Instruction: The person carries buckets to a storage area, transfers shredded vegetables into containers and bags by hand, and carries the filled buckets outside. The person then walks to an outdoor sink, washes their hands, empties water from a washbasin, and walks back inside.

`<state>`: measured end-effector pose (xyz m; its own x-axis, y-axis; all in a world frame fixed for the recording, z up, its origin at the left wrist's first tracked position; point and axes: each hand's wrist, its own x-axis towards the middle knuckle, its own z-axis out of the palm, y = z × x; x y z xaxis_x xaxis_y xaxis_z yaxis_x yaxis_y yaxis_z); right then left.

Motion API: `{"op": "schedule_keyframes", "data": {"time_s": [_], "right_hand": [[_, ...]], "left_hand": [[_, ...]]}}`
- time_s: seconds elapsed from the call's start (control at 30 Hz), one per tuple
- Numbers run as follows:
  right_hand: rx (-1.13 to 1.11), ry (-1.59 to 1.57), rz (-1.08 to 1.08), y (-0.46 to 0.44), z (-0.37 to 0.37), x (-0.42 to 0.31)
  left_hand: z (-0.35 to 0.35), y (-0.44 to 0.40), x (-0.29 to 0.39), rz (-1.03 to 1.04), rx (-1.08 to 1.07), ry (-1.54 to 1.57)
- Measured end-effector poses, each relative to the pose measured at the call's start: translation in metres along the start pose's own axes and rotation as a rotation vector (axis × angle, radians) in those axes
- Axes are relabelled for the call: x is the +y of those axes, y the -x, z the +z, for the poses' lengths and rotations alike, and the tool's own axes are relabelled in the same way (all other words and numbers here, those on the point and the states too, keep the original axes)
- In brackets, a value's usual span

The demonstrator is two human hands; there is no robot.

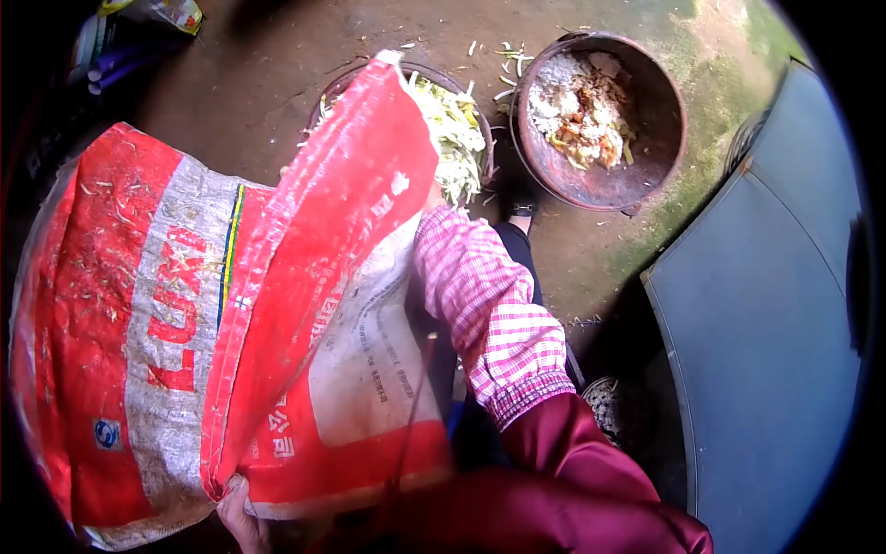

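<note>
A large red and white woven sack (175,286) fills the left and middle of the view, its long edge running up to the tub behind it. At the sack's lower corner, my left hand (242,512) is closed on the red edge. My right arm, in a checked pink sleeve cover, reaches up behind the sack; just a bit of my right hand (434,197) shows at the sack's right edge, its fingers hidden. Beside that hand, a round tub (489,152) of shredded pale green vegetable is partly covered by the sack.
A brown bucket (660,138) with white and orange-brown food stands at the upper right. A grey-blue panelled surface (757,305) takes up the right side. Vegetable shreds (508,78) lie on the ground between the containers. A yellow and white bag (171,13) is at the upper left.
</note>
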<state>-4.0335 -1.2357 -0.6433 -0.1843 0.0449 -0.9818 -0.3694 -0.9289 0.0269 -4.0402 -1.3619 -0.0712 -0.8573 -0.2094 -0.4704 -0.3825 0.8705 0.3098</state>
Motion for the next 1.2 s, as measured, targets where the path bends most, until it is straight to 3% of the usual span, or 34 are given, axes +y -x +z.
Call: {"op": "schedule_keyframes", "data": {"time_s": [0.07, 0.1, 0.13, 0.23, 0.3, 0.43, 0.5, 0.63, 0.73, 0.83, 1.0, 1.1, 1.2], "right_hand": [[0.007, 0.052, -0.069, 0.009, -0.021, -0.004], [0.014, 0.116, -0.086, 0.021, -0.033, -0.008], [0.052, 0.445, -0.027, 0.088, -0.021, -0.051], [-0.091, 0.556, -0.106, 0.115, -0.059, -0.054], [-0.171, 0.698, -0.164, 0.137, -0.087, -0.065], [-0.086, 0.625, -0.133, 0.182, -0.133, -0.105], [-0.018, 0.580, -0.128, 0.199, -0.155, -0.138], [0.065, 0.703, -0.180, 0.215, -0.190, -0.202], [0.125, 0.740, -0.193, 0.212, -0.227, -0.230], [0.223, 0.830, -0.220, 0.225, -0.251, -0.233], [0.202, 0.914, -0.262, 0.236, -0.273, -0.224], [0.166, 0.918, -0.240, 0.226, -0.277, -0.221], [0.145, 0.919, -0.241, 0.223, -0.268, -0.212]], "left_hand": [[0.021, -0.002, 0.021, -0.187, 0.040, 0.311], [0.021, -0.002, 0.022, -0.192, 0.037, 0.308], [0.018, -0.005, 0.016, -0.193, 0.030, 0.316], [0.013, -0.015, 0.005, -0.181, 0.045, 0.346], [0.017, -0.012, 0.012, -0.093, 0.070, 0.193], [-0.021, -0.039, -0.026, -0.046, -0.003, 0.327], [-0.032, -0.035, -0.012, -0.066, -0.087, 0.165], [-0.017, -0.028, 0.012, 0.059, 0.001, 0.382], [-0.023, -0.044, -0.005, 0.007, -0.056, 0.476], [-0.015, -0.066, -0.031, 0.150, -0.094, 0.466], [0.000, -0.065, -0.041, 0.182, -0.053, 0.594], [-0.004, -0.089, -0.068, 0.191, 0.010, 0.492], [-0.024, -0.099, -0.060, 0.273, -0.111, 0.312]]}}
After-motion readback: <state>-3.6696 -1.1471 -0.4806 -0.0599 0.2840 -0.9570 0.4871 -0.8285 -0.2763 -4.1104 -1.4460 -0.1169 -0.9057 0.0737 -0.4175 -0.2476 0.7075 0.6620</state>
